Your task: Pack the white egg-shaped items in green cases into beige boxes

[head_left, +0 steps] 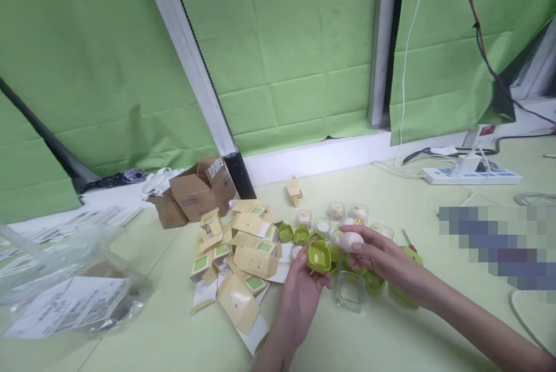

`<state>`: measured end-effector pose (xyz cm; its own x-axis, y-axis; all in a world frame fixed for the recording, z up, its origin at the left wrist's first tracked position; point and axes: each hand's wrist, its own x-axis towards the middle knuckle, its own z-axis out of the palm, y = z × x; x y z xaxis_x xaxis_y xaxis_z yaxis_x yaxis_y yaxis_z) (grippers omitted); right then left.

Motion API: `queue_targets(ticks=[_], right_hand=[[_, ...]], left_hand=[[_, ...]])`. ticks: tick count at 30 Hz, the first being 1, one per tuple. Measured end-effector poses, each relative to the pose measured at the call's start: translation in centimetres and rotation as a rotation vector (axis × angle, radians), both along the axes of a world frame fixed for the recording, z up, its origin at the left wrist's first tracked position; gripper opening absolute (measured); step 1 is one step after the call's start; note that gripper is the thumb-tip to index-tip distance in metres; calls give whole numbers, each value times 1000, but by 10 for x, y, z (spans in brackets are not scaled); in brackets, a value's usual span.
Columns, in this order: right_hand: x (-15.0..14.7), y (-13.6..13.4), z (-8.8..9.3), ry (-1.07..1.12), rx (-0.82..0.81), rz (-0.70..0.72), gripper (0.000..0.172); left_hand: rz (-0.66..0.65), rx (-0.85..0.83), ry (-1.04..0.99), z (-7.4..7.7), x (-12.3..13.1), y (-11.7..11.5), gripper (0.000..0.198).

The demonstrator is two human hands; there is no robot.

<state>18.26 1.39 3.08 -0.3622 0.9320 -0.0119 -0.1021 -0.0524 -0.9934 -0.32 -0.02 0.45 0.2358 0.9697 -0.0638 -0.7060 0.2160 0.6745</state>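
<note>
Above the desk (165, 320), left hand (300, 291) grips a green cup (319, 256), hollow side tilted toward the camera, probably to keep its inside visible. Right hand (384, 256) pinches a white egg-shaped piece (351, 241) near it, fingertips at the side, likely for control (far side hidden). Clear containers (322, 226) cluster beyond, presumably within reach; cartons (256, 259) heap leftward, seemingly out of the way.

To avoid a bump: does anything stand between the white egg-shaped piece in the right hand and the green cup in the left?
Nothing visible does: the white egg-shaped piece in the right hand is beside the green cup. Other green cups show in the gap, seemingly behind and below.
</note>
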Motion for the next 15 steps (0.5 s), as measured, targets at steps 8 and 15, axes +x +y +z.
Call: queue_targets(ticks=[8,15], right_hand=[[-3,-5,-1,-222,530,-134,29],[-13,-16,-5,-562,898,-52,26]], left_hand=[[-256,-74,170,1,2,-8,40],[-362,-114,100,-2,7,-11,33]])
